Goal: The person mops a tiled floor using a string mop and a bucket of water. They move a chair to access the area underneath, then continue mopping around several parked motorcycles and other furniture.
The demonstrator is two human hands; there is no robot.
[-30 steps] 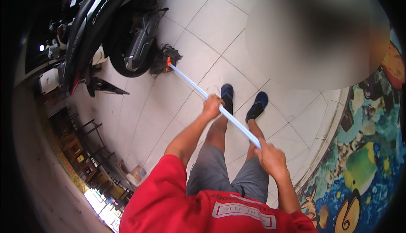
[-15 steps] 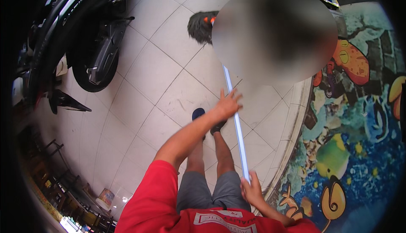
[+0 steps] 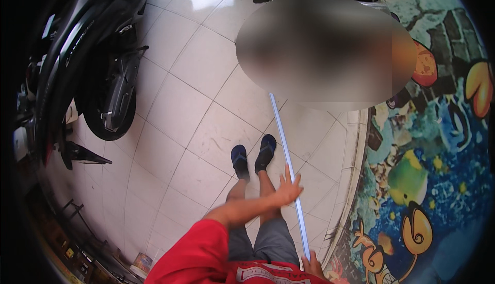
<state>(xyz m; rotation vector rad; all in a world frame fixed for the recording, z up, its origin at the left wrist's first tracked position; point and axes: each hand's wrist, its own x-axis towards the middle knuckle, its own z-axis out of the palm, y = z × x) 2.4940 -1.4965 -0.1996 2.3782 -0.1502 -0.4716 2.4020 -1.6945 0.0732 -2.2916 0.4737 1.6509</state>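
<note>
A long, straight, pale blue broom handle runs slantwise from near my waist toward the blurred patch. Its far end and the bristles are hidden by that blur. Around the lower end of the handle, close to my shirt, my right hand is closed; part of it is cut off by my clothing. Further up, my left hand lies against the handle with its fingers spread apart. Both my feet, in dark blue flip-flops, stand left of the handle.
White floor tiles spread ahead. A black motorbike stands on the left. To the right is a colourful painted wall with a pale ledge along its base. A large blur covers the upper middle. A small tub sits at lower left.
The view has shifted, so my hands and feet appear lower. The dark bristles seen before have gone behind the blur. My left hand now appears nearer my right along the handle.
</note>
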